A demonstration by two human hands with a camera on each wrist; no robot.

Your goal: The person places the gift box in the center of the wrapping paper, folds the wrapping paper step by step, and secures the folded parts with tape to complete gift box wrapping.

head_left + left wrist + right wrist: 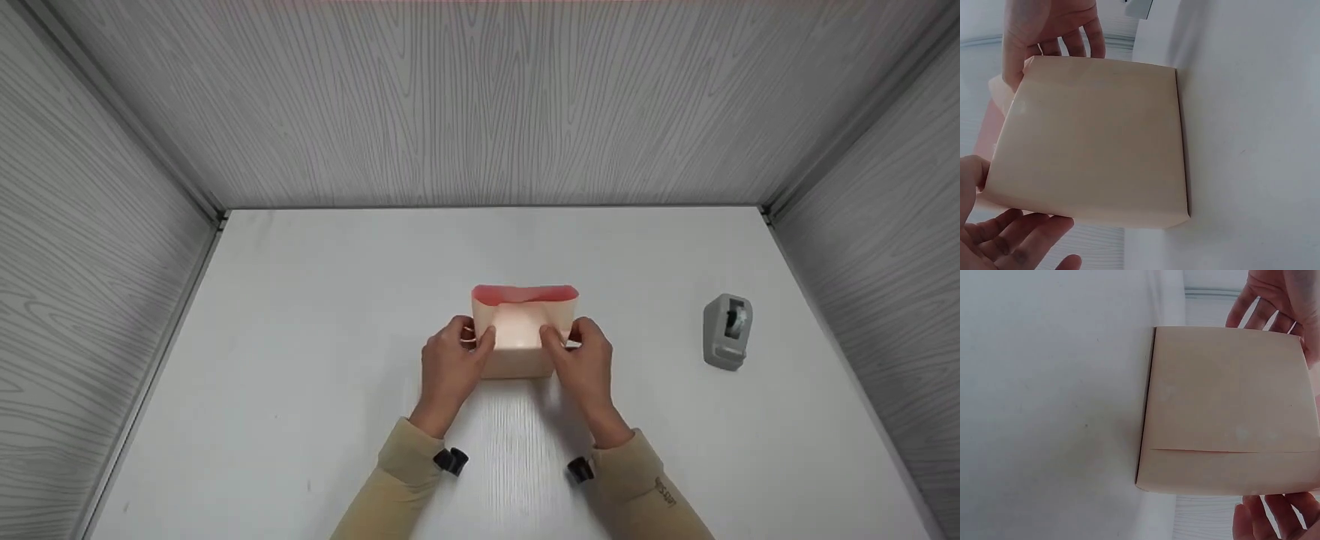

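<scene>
A box (517, 364) wrapped in cream paper stands on the table in front of me, upright in both wrist views. Above it the wrapping paper (525, 294) rises into an open end whose inner side is pink. My left hand (451, 367) pinches the paper at the left corner, thumb on the near side and fingers round the edge. At the right corner my right hand (588, 367) does the same. A straight paper seam (1230, 450) runs along the near face in the right wrist view. What is inside the paper is hidden.
A grey tape dispenser (726, 331) stands on the white table (315, 300) to the right. Grey wood-grain panels (480, 105) enclose the table at the back and on both sides.
</scene>
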